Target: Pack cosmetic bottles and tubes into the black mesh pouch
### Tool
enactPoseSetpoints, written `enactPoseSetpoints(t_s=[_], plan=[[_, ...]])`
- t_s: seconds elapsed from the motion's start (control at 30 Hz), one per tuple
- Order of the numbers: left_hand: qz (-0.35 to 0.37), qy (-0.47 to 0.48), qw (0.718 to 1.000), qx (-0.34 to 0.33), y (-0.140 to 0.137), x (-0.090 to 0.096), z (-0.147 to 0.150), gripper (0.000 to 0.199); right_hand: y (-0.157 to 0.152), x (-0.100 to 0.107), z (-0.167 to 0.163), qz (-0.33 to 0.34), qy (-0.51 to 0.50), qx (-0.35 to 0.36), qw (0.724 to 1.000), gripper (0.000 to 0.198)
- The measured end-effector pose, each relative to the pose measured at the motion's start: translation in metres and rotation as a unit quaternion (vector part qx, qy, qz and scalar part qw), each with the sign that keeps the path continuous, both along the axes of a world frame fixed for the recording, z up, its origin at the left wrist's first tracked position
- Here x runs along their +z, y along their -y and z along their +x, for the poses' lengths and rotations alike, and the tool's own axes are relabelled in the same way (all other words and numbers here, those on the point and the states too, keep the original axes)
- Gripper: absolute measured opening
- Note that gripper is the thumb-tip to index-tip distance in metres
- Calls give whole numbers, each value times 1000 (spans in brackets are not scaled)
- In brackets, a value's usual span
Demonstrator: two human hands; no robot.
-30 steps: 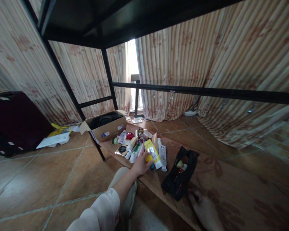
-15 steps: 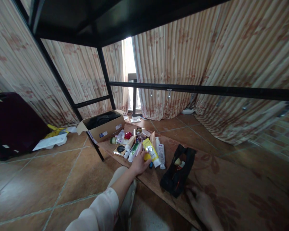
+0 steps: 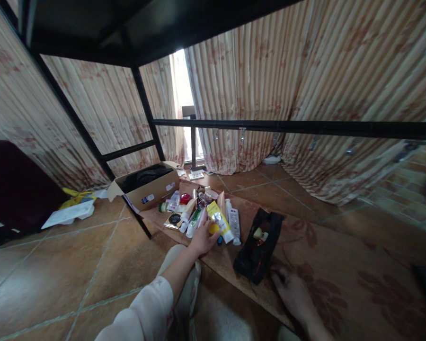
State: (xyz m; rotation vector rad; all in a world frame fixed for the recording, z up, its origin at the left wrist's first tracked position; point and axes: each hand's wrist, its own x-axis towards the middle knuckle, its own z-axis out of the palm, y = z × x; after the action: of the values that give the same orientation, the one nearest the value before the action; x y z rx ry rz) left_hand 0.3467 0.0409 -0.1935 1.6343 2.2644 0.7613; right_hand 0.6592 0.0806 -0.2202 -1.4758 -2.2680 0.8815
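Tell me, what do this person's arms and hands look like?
The left hand and right hand are bare, without gloves. A loose, whitish sleeve with faint coloured marks covers part of the left arm, ending partway along it. The right forearm is bare where it shows.

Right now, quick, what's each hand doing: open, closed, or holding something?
Left hand: fingers partly curled at a round yellow item by the yellow tube; grip can't be told.
Right hand: beside the black bag; open or closed can't be told.
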Motion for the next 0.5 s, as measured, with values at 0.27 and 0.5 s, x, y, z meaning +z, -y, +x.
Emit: enactPoseSetpoints(t_s=[0.27, 0.5], plan=[[-1, 1, 1000, -4, 0, 3, 1, 42, -1, -3, 1, 4, -3, 2, 1000, 40], [-4, -9, 1000, -1, 1, 4, 2, 44, -2, -2, 0, -6, -6, -1, 1000, 39]])
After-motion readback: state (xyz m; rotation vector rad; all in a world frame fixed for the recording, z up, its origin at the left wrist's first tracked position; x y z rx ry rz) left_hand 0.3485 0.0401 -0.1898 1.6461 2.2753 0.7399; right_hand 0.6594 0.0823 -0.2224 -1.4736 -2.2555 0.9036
